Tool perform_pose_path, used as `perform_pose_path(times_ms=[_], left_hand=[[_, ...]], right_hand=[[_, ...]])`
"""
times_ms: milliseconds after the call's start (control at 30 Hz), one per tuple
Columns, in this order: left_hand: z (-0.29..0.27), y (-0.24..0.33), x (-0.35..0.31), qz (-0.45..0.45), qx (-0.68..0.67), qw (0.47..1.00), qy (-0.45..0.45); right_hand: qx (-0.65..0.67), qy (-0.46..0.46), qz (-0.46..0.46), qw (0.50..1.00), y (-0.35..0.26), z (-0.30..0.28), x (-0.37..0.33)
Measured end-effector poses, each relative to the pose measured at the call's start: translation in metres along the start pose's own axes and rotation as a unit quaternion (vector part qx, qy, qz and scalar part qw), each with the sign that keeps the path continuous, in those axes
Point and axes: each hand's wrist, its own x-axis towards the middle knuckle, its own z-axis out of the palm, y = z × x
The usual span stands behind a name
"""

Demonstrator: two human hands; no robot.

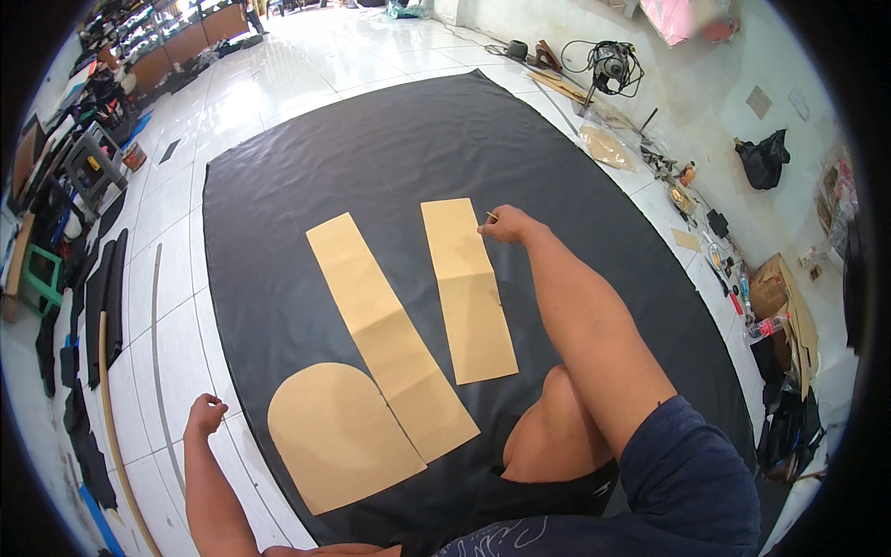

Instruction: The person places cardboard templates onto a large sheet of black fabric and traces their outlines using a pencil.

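A large sheet of black, leather-like material (306, 176) covers the floor, with three tan paper pattern pieces on it. My right hand (506, 225) pinches a thin, pen-like stick (491, 215) at the upper right edge of the shorter rectangular piece (469, 297). Left of that piece lies a longer, creased rectangular strip (390, 325), slanting down to the right. Its lower end meets a round-topped piece (339, 441). My left hand (207, 415) hangs over the white tiles beside the sheet's left edge. Its fingers are curled in, and nothing shows in them.
My bent knee (557, 427) rests on the sheet, close to the short piece. A long metal strip (158, 353) and a wooden pole (107, 436) lie on the left. Along the right wall are a drill-like power tool (613, 65), scattered hand tools and a cardboard box (770, 286).
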Motion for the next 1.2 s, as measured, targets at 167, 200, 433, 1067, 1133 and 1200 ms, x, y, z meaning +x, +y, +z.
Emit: perform_pose_path(times_ms=[167, 200, 433, 1067, 1133, 1200], left_hand=[[-0.005, -0.019, 0.005, 0.012, 0.010, 1.000, 0.003], [-0.007, -0.025, 0.006, 0.010, 0.010, 1.000, 0.005], [-0.001, -0.014, 0.007, 0.011, -0.004, 1.000, -0.004], [0.045, 0.115, -0.018, 0.228, 0.063, 0.971, -0.030], [0.063, 0.138, -0.034, 0.244, 0.081, 0.965, -0.045], [0.073, 0.151, -0.040, 0.310, 0.150, 0.936, -0.078]], right_hand=[[-0.004, -0.001, -0.012, 1.000, -0.012, 0.001, -0.003], [-0.003, -0.002, -0.014, 1.000, -0.016, 0.002, -0.003], [-0.009, 0.005, -0.009, 1.000, -0.007, 0.000, -0.001], [-0.063, -0.004, -0.001, 0.998, -0.008, -0.015, -0.009], [-0.104, -0.001, 0.001, 0.995, -0.015, -0.018, -0.011], [-0.287, -0.079, -0.055, 0.953, -0.036, -0.024, -0.008]])
